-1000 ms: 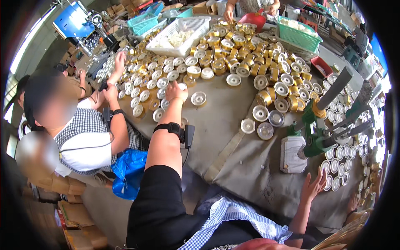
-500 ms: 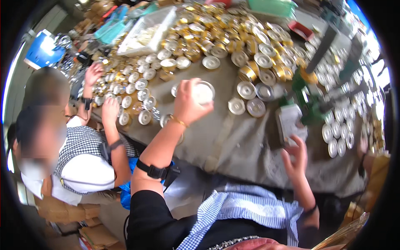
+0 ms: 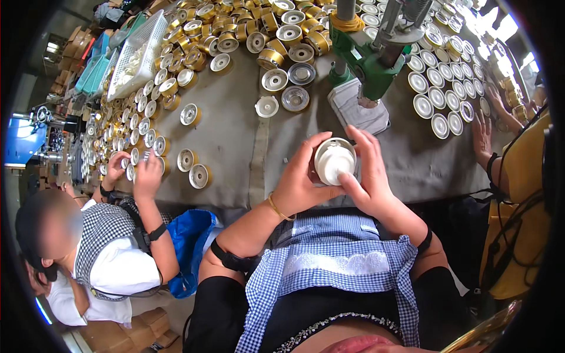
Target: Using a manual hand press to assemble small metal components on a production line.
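Both hands have come together since the earlier frame: then the left hand was lifting a round cap off the table alone while the right hung open near the table edge; now the cap [image 3: 334, 160] sits between them, close to the body, just above the apron [image 3: 329, 265]. Left hand [image 3: 297, 185] grasps the cap from its 9 o'clock side, thumb and fingers curled around the rim. Right hand [image 3: 368, 176] grips it from 3 o'clock, fingers wrapped over the top edge. The cap is white and round, its open face turned up toward the camera.

At 12 o'clock from the cap stands a green press [image 3: 368, 56] on the grey table [image 3: 235, 135], with a white pad [image 3: 359, 112] under it. Gold-rimmed lids [image 3: 200, 176] lie scattered toward 10 o'clock. A co-worker [image 3: 106, 247] at 8 o'clock handles lids with both hands. Another person's hand [image 3: 482, 132] rests on the table at 3 o'clock.
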{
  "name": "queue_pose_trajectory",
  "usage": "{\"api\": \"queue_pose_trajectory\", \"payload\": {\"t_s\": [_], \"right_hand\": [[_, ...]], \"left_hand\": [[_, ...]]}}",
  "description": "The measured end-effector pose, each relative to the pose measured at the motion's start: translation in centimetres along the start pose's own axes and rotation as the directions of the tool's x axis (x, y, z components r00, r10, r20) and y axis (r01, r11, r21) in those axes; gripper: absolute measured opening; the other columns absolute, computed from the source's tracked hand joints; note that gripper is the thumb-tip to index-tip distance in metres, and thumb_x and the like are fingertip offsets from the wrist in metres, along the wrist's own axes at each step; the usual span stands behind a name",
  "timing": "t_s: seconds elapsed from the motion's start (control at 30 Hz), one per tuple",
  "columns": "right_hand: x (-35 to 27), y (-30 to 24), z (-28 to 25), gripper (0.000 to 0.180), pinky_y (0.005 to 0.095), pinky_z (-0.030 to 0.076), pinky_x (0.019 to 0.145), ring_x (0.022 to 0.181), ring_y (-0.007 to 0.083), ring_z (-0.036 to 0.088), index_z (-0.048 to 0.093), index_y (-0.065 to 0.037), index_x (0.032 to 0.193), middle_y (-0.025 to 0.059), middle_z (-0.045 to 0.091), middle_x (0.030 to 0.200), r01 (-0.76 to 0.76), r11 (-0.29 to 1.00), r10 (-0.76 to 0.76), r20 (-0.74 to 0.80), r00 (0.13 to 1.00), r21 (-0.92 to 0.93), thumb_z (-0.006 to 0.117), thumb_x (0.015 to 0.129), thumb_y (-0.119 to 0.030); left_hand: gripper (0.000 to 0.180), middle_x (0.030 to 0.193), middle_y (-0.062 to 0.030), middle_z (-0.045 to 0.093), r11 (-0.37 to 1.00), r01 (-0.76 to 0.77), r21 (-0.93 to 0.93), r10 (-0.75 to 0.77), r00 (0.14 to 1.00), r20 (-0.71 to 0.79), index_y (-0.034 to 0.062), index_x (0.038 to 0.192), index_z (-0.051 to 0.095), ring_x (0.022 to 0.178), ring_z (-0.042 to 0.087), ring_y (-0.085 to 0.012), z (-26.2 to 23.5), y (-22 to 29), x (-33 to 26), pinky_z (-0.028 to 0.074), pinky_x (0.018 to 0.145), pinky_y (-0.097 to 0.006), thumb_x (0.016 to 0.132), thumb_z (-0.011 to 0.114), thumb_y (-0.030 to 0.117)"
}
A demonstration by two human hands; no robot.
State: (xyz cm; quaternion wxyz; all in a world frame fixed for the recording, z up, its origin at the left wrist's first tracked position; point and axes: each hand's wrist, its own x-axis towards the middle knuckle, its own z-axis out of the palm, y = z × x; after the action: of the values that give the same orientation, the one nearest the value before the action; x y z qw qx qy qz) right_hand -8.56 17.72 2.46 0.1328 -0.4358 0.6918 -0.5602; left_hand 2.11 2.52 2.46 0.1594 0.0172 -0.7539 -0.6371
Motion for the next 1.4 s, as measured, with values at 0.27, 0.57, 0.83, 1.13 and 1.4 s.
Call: {"api": "queue_pose_trajectory", "payload": {"t_s": [0.27,0.57,0.83,1.13,1.4], "right_hand": [[0.2,-2.1,-1.5,0.063,0.0380,0.050,0.079,0.101,0.0313,0.055,0.059,-0.005,0.118,0.0155,0.054,0.112,0.158,0.922,-0.171,-0.007,0.985,-0.352,0.078,0.066,-0.033],[1.3,-1.8,-1.8,0.058,0.0325,0.049,0.062,0.073,0.0227,0.056,0.067,-0.006,0.107,0.0081,0.059,0.086,0.233,0.864,-0.298,-0.080,0.951,-0.446,0.083,0.057,-0.031],[0.3,-1.8,-1.3,0.067,0.0334,0.049,0.072,0.084,0.0260,0.058,0.064,-0.007,0.115,0.0099,0.058,0.099,0.302,0.737,-0.398,-0.027,0.917,-0.605,0.084,0.060,-0.039],[0.7,0.4,-1.2,0.045,0.0298,0.050,0.086,0.099,0.0157,0.061,0.052,0.004,0.124,0.0118,0.063,0.110,-0.439,0.782,0.401,0.182,0.898,0.442,0.066,0.090,-0.021],[1.9,2.4,-1.2,0.037,0.0274,0.049,0.076,0.087,0.0116,0.061,0.056,0.005,0.114,0.0096,0.066,0.095,-0.489,0.851,0.463,0.167,0.871,0.191,0.066,0.090,-0.021]], "left_hand": [[0.086,0.121,-0.0080,0.056,0.986,0.164,0.011,-0.163,0.986,-0.020,0.0074,0.134,0.040,0.110,0.057,-0.0197,0.9,0.4,-0.1,0.047,0.095,-0.035,0.062,0.086,0.008],[0.081,0.121,-0.0092,0.053,0.989,0.133,-0.062,-0.136,0.990,-0.049,0.0065,0.134,0.037,0.108,0.058,-0.0192,1.1,0.3,-0.2,0.052,0.088,-0.034,0.065,0.079,0.001],[0.056,0.126,-0.0097,0.047,0.842,0.162,-0.515,-0.187,0.982,0.002,0.0017,0.135,0.033,0.115,0.050,-0.0162,0.7,0.6,-0.3,0.042,0.100,-0.032,0.088,0.062,0.007],[0.050,0.127,-0.0105,0.054,0.875,0.379,-0.300,-0.399,0.917,-0.005,-0.0016,0.134,0.042,0.115,0.052,-0.0158,-0.1,1.9,0.3,0.041,0.099,-0.031,0.092,0.062,0.017],[0.036,0.110,-0.0084,0.064,0.840,0.523,-0.143,-0.534,0.844,-0.046,-0.0029,0.116,0.056,0.097,0.062,-0.0132,-0.3,-1.6,2.7,0.049,0.088,-0.027,0.085,0.070,0.009]]}}
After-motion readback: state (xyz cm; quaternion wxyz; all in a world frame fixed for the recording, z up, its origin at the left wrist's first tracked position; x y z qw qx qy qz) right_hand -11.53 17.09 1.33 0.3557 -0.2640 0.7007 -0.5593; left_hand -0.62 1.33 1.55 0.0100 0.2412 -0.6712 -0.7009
